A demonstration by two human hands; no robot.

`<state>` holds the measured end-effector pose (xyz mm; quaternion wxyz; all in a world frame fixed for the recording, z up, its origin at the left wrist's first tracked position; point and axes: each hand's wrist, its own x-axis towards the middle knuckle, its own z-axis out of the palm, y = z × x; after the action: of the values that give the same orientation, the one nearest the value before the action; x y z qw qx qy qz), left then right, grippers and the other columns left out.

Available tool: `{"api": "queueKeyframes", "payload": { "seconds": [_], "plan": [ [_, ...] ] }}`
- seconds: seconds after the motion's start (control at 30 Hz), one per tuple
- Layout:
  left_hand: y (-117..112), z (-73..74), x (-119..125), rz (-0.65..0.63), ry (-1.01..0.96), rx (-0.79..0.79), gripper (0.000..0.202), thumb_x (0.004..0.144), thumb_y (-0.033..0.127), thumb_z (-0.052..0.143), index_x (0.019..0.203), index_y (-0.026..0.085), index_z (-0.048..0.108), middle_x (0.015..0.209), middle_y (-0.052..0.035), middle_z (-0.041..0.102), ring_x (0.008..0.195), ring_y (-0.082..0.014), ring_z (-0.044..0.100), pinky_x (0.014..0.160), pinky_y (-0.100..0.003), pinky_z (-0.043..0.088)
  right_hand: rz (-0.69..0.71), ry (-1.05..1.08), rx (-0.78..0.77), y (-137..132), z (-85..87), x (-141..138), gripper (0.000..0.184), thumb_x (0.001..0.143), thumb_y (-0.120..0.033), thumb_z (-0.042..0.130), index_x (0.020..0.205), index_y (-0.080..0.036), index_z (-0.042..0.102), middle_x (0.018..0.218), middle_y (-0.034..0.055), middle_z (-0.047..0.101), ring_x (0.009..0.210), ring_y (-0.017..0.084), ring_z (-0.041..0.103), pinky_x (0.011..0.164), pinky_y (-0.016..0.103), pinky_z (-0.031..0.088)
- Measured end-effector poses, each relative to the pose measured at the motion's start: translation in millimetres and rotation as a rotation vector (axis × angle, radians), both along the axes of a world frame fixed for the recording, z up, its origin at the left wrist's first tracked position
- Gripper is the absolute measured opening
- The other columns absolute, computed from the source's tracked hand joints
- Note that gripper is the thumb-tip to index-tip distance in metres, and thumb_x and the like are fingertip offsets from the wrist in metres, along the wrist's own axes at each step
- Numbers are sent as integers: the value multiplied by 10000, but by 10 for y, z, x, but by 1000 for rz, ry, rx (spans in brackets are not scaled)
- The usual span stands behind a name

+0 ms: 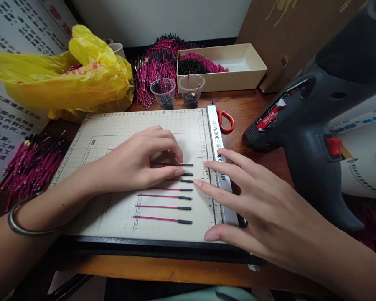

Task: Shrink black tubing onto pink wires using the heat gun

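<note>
A person's two bare hands rest on a paper cutter board (119, 217), a flat cream slab printed with a fine grid and edged in black along its near side, set on a brown wooden table (253, 113). Six magenta wires (163, 207), each thin, straight and capped at its right end with a short black sleeve, lie in a parallel column on the board; the three nearest lie uncovered, the upper three run under fingers. The left hand (138, 163), a dark metal bangle (25, 217) on its wrist, lies palm down with fingertips pressing the upper wires flat, gripping nothing. The right hand (257, 209) is spread open, fingers extended toward the sleeve ends, its thumb at the board's near edge and its fingers across the grey cutter rail (217, 146) on the board's right side; it holds nothing. Bare grid lies left of the wires. Just right, a bulky black hot-air gun (313, 138) with a red switch crowds the table. Beyond the rail lie red-handled scissors (225, 121). Farther back stand two clear plastic cups (177, 92) holding small dark pieces, a heap of magenta wire, an open cardboard tray (238, 67) and a crumpled yellow plastic bag (72, 71). Another pile of wires (31, 163) lies at the left.
</note>
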<state>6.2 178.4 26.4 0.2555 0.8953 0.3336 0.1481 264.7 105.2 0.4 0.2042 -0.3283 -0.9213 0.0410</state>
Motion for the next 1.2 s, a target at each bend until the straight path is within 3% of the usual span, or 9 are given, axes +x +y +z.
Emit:
{"api": "queueKeyframes", "payload": {
  "seconds": [0.17, 0.3, 0.4, 0.47, 0.53, 0.7, 0.9, 1.03, 1.2],
  "plan": [
    [44, 67, 1, 22, -10, -47, 170, 919, 346, 647, 884, 190, 705, 856, 1, 686, 772, -134, 602, 725, -247, 440, -64, -1, 73, 52, 151, 68, 494, 1026, -506, 428, 1330, -161, 609, 1347, 146, 628, 1298, 331, 579, 976, 507, 592],
    [35, 212, -24, 59, 21, -37, 208, 929, 397, 616, 893, 212, 705, 874, 14, 710, 781, -137, 625, 717, -239, 445, -395, -13, 262, 9, 267, 229, 432, 977, -381, 576, 1304, -104, 626, 1228, 193, 663, 1096, 324, 663, 896, 469, 594],
    [-111, 306, -80, 126, 24, 34, 237, 943, 431, 590, 937, 228, 712, 921, 14, 727, 843, -158, 653, 774, -260, 461, -640, 13, 388, -103, 191, 335, 506, 931, -357, 638, 1358, -88, 613, 1251, 257, 639, 1155, 406, 650, 954, 543, 574],
    [-281, 317, -129, 216, -4, 90, 251, 955, 442, 575, 968, 231, 710, 948, 12, 732, 869, -167, 662, 797, -273, 467, -747, 29, 304, -175, 94, 372, 584, 948, -291, 587, 1489, -90, 497, 1406, 270, 560, 1304, 443, 571, 1069, 599, 514],
    [-484, 271, -176, 357, -74, 147, 246, 961, 433, 570, 957, 224, 701, 954, 7, 734, 882, -169, 663, 804, -275, 470, -816, 62, 250, -219, 9, 381, 606, 956, -296, 550, 1525, -109, 458, 1464, 258, 526, 1329, 468, 548, 1066, 646, 501],
    [-911, -10, -252, 735, -250, 191, 200, 948, 362, 586, 848, 224, 691, 838, 11, 707, 790, -151, 628, 668, -244, 456, -837, 136, 194, -193, -74, 385, 547, 958, -286, 494, 1497, -195, 503, 1367, 180, 630, 1228, 408, 641, 1008, 639, 540],
    [-1058, -300, -363, 927, -370, 67, 245, 893, 451, 639, 856, 221, 715, 805, 2, 685, 707, -146, 598, 657, -267, 453, -841, 189, 236, -142, -128, 400, 516, 943, -272, 471, 1432, -138, 570, 1327, 186, 643, 1213, 357, 640, 1075, 602, 505],
    [-1065, -333, -394, 1001, -418, -20, 335, 865, 541, 645, 895, 216, 722, 773, 1, 667, 682, -151, 593, 647, -280, 446, -869, 204, 241, -136, -159, 379, 511, 935, -267, 465, 1418, -146, 580, 1328, 174, 645, 1202, 343, 644, 1065, 584, 513],
    [-1035, -243, -317, 1013, -409, -18, 352, 831, 550, 638, 859, 208, 719, 695, 9, 617, 618, -144, 536, 583, -272, 413, -855, 244, 253, -115, -164, 412, 474, 918, -261, 499, 1373, -193, 614, 1296, 148, 666, 1170, 312, 661, 1032, 549, 536]
  ]
}}
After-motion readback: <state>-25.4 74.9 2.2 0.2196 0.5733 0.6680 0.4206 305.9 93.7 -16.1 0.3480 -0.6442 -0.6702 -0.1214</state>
